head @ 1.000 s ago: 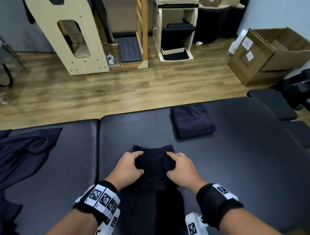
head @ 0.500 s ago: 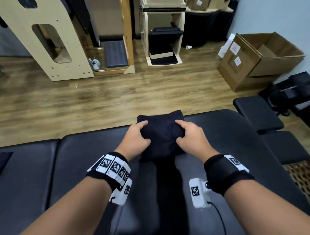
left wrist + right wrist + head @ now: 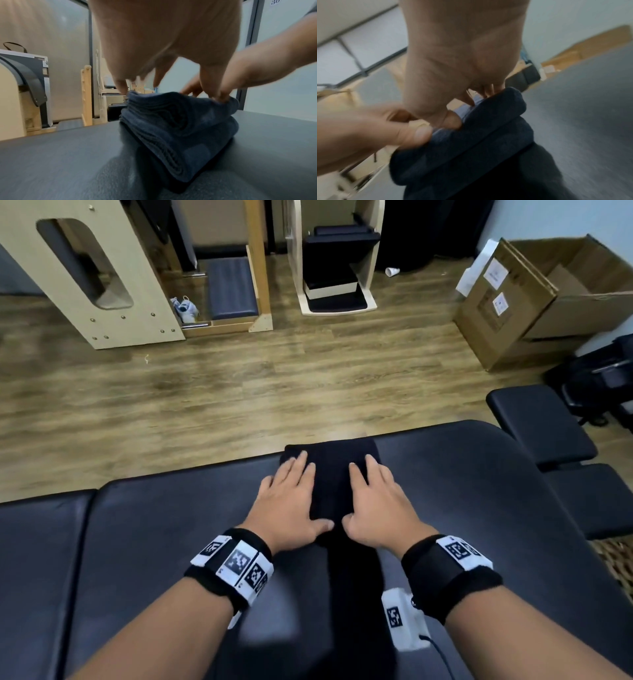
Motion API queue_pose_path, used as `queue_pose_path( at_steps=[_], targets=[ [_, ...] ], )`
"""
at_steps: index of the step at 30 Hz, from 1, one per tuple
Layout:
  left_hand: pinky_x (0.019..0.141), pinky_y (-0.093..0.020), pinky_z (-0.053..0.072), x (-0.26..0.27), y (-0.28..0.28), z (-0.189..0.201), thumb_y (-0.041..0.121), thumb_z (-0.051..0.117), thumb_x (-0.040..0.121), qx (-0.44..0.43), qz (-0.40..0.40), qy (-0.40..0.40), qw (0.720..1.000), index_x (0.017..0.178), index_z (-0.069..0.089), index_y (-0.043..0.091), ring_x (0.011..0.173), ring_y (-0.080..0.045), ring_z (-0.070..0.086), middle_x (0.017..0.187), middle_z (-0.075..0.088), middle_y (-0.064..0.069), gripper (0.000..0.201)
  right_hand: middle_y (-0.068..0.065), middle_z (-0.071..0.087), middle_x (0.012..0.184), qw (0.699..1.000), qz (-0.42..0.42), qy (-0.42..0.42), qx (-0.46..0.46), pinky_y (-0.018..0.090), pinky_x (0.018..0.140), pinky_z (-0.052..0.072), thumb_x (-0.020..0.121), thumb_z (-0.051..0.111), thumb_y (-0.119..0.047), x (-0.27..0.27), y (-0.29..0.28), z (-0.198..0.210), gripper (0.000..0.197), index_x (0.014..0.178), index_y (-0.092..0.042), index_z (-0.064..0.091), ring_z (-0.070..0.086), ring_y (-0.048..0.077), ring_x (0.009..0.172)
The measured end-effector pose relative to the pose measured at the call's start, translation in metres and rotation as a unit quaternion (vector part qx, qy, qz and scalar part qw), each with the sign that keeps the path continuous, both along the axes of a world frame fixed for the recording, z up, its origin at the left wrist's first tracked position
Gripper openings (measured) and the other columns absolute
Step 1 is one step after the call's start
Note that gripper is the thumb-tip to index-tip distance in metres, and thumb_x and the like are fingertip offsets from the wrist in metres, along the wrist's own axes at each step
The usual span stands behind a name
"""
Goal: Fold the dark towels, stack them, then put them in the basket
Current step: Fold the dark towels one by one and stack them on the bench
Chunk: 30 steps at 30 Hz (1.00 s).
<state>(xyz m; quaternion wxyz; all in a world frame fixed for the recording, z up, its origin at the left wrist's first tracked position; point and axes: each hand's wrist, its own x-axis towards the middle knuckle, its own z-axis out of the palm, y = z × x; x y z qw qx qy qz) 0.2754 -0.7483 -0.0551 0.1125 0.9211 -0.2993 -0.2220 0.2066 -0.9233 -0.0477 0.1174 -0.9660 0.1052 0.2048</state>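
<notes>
Two folded dark towels lie stacked [image 3: 330, 470] at the far edge of the black padded table [image 3: 479, 508]. In the left wrist view the stack [image 3: 180, 128] shows as two thick folded layers. My left hand [image 3: 291, 498] lies flat on the left half of the top towel, fingers straight. My right hand [image 3: 376, 498] lies flat on the right half, and both thumbs sit at the near edge. In the right wrist view the top towel [image 3: 471, 135] runs under my right hand's fingers, with the left thumb [image 3: 412, 134] beside it.
A strip of woven basket [image 3: 616, 563] shows at the right edge, below the table. Black padded stools [image 3: 537, 422] stand to the right. Beyond the table lie wood floor, wooden pilates equipment [image 3: 102, 278] and an open cardboard box [image 3: 534, 302].
Both hands carried the folded towel forward from the table's middle and set it on the other folded towel at the far edge. Their grip on it has given way to flat palms.
</notes>
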Motion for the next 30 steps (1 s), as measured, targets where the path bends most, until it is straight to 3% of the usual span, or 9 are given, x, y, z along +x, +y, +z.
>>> queue_pose_path(
  at_steps=[3,7,10,11,13,18,21,26,30],
  targets=[
    [0.121,-0.044,0.019,0.004,0.006,-0.01,0.063,0.065,0.082,0.048,-0.016,0.039,0.998,0.158,-0.009,0.016,0.152,-0.011,-0.015,0.165,-0.023,0.005,0.116,0.021,-0.013,0.165,0.998,-0.035,0.049,0.015,0.048,0.122,0.02,0.083,0.051,-0.045,-0.001,-0.004,-0.009,0.097,0.16,-0.022,-0.004,-0.005,0.039,0.153],
    [0.121,-0.039,0.026,0.0,0.021,-0.019,0.06,0.073,0.077,0.007,0.052,0.118,0.992,0.157,-0.015,0.017,0.154,-0.012,-0.004,0.164,-0.024,0.003,0.126,0.019,-0.015,0.166,0.997,-0.042,0.065,0.03,0.047,0.122,0.018,0.086,0.05,-0.043,-0.001,-0.006,-0.005,0.094,0.16,-0.026,-0.004,-0.007,0.037,0.154],
    [0.114,-0.036,0.036,-0.007,0.045,-0.014,0.05,0.072,0.08,-0.002,0.059,0.142,0.988,0.154,0.02,0.015,0.148,-0.022,0.028,0.163,0.016,-0.005,0.097,0.016,-0.002,0.167,0.999,-0.035,0.0,0.015,0.05,0.12,0.019,0.088,0.053,-0.039,-0.002,-0.003,0.006,0.081,0.159,-0.025,0.016,-0.005,0.034,0.154],
    [0.107,-0.036,0.041,-0.011,0.055,-0.012,0.047,0.07,0.083,0.007,0.049,0.123,0.991,0.141,0.038,0.015,0.138,-0.024,0.042,0.151,0.038,-0.004,0.074,0.015,0.003,0.167,0.999,-0.027,-0.023,0.001,0.05,0.12,0.018,0.089,0.052,-0.04,-0.004,0.0,0.007,0.075,0.157,-0.024,0.023,-0.004,0.034,0.154],
    [0.095,-0.038,0.048,-0.023,0.078,-0.008,0.045,0.064,0.087,0.024,0.047,0.103,0.993,0.112,0.053,0.017,0.116,-0.024,0.056,0.12,0.057,0.0,0.039,0.013,0.014,0.165,0.999,-0.003,-0.053,-0.013,0.05,0.12,0.018,0.092,0.051,-0.04,-0.012,0.014,0.008,0.063,0.151,-0.023,0.035,0.002,0.034,0.154],
    [0.088,-0.038,0.052,-0.062,0.145,0.009,0.045,0.059,0.088,0.043,0.102,0.127,0.986,0.105,0.058,0.023,0.102,-0.026,0.062,0.105,0.066,0.0,0.028,0.006,0.054,0.138,0.987,0.107,-0.119,0.01,0.052,0.099,0.044,0.078,0.065,-0.03,-0.046,0.083,-0.002,0.046,0.123,-0.017,0.064,0.04,0.033,0.135],
    [0.089,-0.034,0.051,-0.092,0.194,0.022,0.046,0.059,0.088,0.053,0.136,0.127,0.981,0.11,0.058,0.025,0.106,-0.028,0.063,0.11,0.068,-0.003,0.031,0.0,0.057,0.128,0.977,0.159,-0.131,0.053,0.047,0.09,0.05,0.072,0.065,-0.03,-0.065,0.132,-0.007,0.044,0.116,-0.023,0.066,0.052,0.03,0.123],
    [0.086,-0.031,0.049,-0.142,0.294,0.04,0.048,0.057,0.088,0.083,0.201,0.135,0.967,0.109,0.059,0.022,0.107,-0.027,0.063,0.111,0.068,-0.003,0.033,-0.004,0.044,0.145,0.96,0.267,0.001,0.089,0.044,0.11,0.033,0.091,0.049,-0.036,-0.085,0.218,-0.005,0.056,0.146,-0.027,0.044,0.034,0.027,0.139],
    [0.082,-0.031,0.047,-0.175,0.382,0.045,0.046,0.057,0.086,0.098,0.27,0.141,0.947,0.087,0.05,0.025,0.105,-0.028,0.063,0.105,0.068,-0.005,0.021,-0.003,0.047,0.141,0.945,0.307,0.058,0.095,0.045,0.111,0.035,0.093,0.049,-0.038,-0.098,0.286,-0.005,0.05,0.142,-0.027,0.047,0.039,0.027,0.136]
  ],
)
